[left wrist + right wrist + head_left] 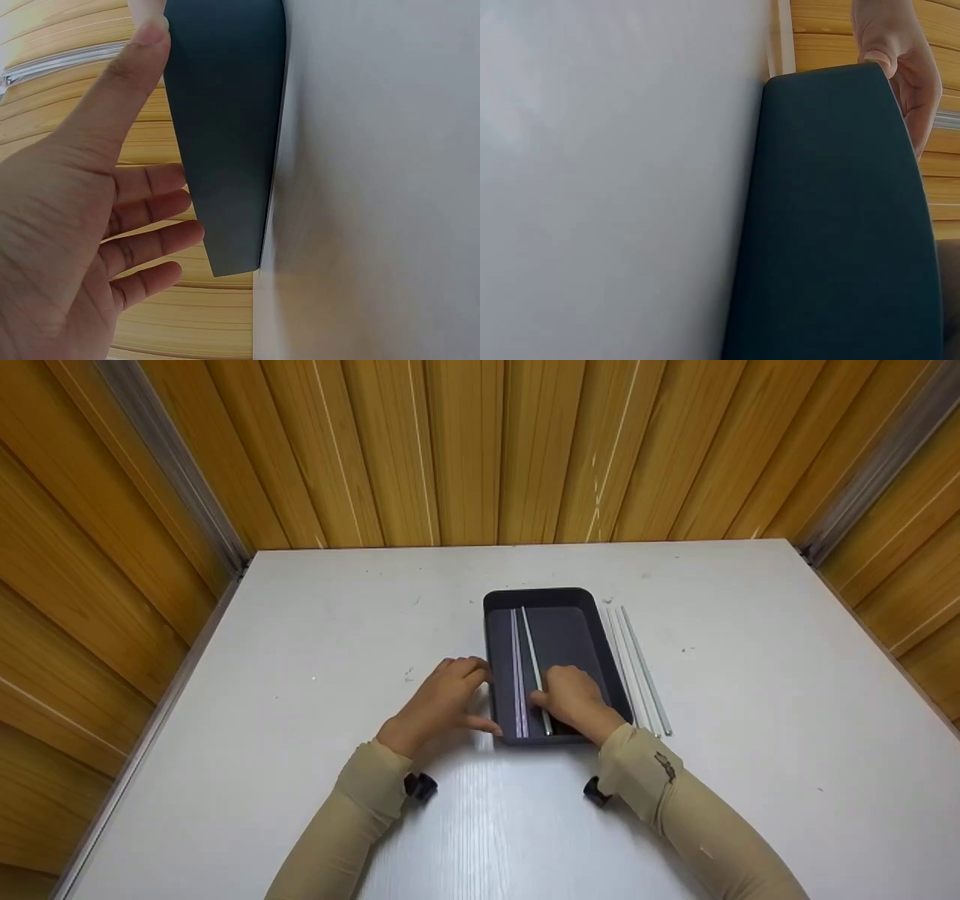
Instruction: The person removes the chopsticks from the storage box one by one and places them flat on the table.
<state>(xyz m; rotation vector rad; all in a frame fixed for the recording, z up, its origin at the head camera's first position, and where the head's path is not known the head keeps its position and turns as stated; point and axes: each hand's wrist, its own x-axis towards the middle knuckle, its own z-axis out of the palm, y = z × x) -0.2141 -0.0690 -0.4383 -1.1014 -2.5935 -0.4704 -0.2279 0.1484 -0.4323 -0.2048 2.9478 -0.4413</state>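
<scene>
On the table lies a dark rectangular tray (574, 630) with a raised rim. Inside it, toward the left, two slim purple chopsticks (517, 660) lie lengthwise. My right hand (574, 697) reaches over the tray and holds a silver chopstick (531, 641) between thumb and curled fingers, its narrow end toward the far wall. My left hand (450, 697) is at the tray's left side, thumb by the near left corner and fingers at the rim. The left wrist view shows those fingers (150, 247) fairly straight beside the tray's wall (225, 150).
Several silver chopsticks (645, 671) lie on the white table (360, 615) along the tray's right side. Wood-patterned panels (465, 450) rise behind the table and on both sides. A small black device (422, 787) is worn at each wrist.
</scene>
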